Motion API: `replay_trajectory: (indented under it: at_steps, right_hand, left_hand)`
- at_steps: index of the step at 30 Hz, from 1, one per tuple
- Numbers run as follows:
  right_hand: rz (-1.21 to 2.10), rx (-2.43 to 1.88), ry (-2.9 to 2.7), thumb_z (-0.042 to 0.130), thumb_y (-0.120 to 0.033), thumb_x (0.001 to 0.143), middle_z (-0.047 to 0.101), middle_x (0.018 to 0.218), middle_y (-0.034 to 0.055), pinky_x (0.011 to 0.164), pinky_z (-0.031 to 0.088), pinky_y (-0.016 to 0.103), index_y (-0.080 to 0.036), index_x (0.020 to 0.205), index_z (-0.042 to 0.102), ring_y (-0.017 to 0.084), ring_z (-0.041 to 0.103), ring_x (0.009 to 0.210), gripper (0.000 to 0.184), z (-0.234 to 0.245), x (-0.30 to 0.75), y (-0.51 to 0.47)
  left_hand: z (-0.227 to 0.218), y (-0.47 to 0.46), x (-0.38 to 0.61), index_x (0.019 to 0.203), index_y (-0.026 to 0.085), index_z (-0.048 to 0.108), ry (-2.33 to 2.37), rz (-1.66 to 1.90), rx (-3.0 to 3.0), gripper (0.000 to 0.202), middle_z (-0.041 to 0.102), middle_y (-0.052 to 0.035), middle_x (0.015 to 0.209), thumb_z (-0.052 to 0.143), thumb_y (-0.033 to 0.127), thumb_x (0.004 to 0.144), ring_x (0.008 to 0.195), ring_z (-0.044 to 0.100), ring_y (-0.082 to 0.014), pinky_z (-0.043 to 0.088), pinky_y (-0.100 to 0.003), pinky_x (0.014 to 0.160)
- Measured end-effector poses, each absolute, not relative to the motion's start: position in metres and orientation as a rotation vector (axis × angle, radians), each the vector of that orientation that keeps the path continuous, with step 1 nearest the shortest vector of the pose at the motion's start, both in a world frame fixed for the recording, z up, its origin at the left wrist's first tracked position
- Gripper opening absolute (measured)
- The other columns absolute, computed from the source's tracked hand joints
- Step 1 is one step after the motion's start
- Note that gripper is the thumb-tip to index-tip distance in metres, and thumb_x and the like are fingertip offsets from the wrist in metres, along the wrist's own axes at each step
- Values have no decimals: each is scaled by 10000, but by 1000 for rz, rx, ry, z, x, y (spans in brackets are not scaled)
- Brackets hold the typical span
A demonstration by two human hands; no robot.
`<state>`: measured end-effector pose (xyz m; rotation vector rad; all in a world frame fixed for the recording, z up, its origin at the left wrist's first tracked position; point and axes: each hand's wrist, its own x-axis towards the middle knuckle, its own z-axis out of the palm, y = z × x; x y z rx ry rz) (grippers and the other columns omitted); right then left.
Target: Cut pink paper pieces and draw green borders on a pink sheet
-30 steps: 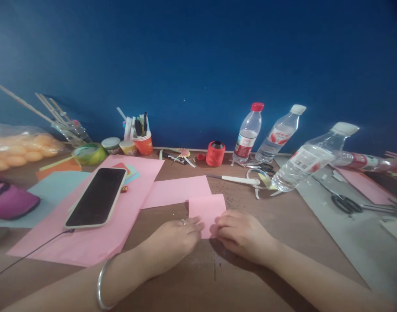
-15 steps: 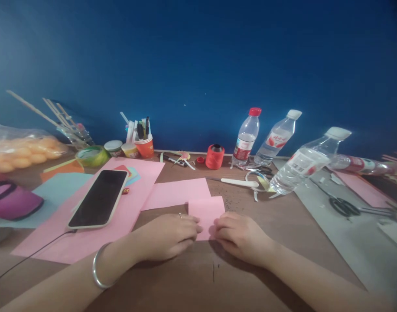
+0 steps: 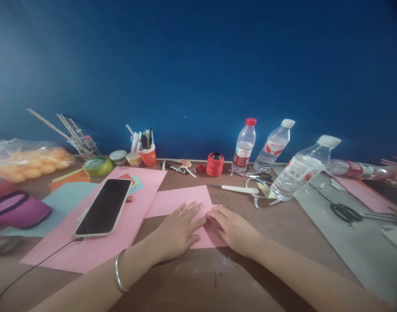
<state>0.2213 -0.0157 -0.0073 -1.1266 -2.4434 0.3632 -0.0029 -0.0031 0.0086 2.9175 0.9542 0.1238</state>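
Left hand (image 3: 175,234) spread, gripping nothing; right hand (image 3: 233,229) curled, hold unclear, and the small pink paper sheet (image 3: 205,239) lies between, partly beneath both!

Small pink paper (image 3: 206,239) on tabletop (image 3: 279,221)

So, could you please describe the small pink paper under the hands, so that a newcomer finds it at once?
On the brown table, look where the left hand and right hand nearly meet. The small pink paper lies beneath them, its near edge showing. Unlike the large pink sheet under the phone and the pink strip behind, it lies under the right hand.
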Motion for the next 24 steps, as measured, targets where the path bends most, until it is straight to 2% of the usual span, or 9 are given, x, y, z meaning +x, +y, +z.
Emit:
replay_trajectory:
  at_steps: [6, 11, 14, 19, 24]
  right_hand:
    - [23, -1141, -2542, 429, -77, 855, 541, 1263, 197, 928, 474, 434, -51, 1255, 474, 283, 512, 1151, 403, -24, 212, -13]
    - [-29, -1153, -2655, 384, -58, 850, 456, 1364, 212, 953, 458, 425, -18, 1347, 379, 277, 479, 1197, 498, -28, 214, -13]
    - [-33, -1161, -2693, 376, -63, 858, 449, 1374, 200, 959, 445, 413, -16, 1344, 387, 278, 469, 1200, 488, -25, 212, -12]
    - [-12, -1205, -2704, 383, -81, 860, 413, 1418, 137, 901, 453, 384, -71, 1374, 355, 262, 495, 1135, 515, -20, 208, -11]
    - [-97, -1362, -2659, 426, -185, 884, 520, 1332, 99, 792, 433, 393, -151, 1361, 392, 270, 527, 964, 479, -9, 213, -15]
  left_hand:
    - [12, -2, -3, 1357, 234, 363, 968, 58, 2936, 465, 304, -134, 1467, 451, 296, 904, 1350, 250, -302, 206, -528, 1067]
    - [12, -3, -3, 1341, 263, 398, 1064, 83, 2935, 474, 361, -104, 1444, 485, 342, 882, 1344, 264, -308, 169, -535, 1070]
    - [10, -6, -4, 1349, 252, 403, 1183, 55, 2948, 522, 386, -114, 1428, 519, 386, 858, 1334, 279, -323, 145, -538, 1073]
    - [7, -9, -3, 1305, 251, 469, 1233, 55, 2961, 471, 399, -128, 1417, 474, 454, 880, 1334, 280, -321, 170, -517, 1072]
    - [10, -10, -2, 1362, 268, 402, 1252, 9, 2933, 523, 387, -127, 1425, 510, 393, 866, 1314, 320, -326, 187, -517, 1066]
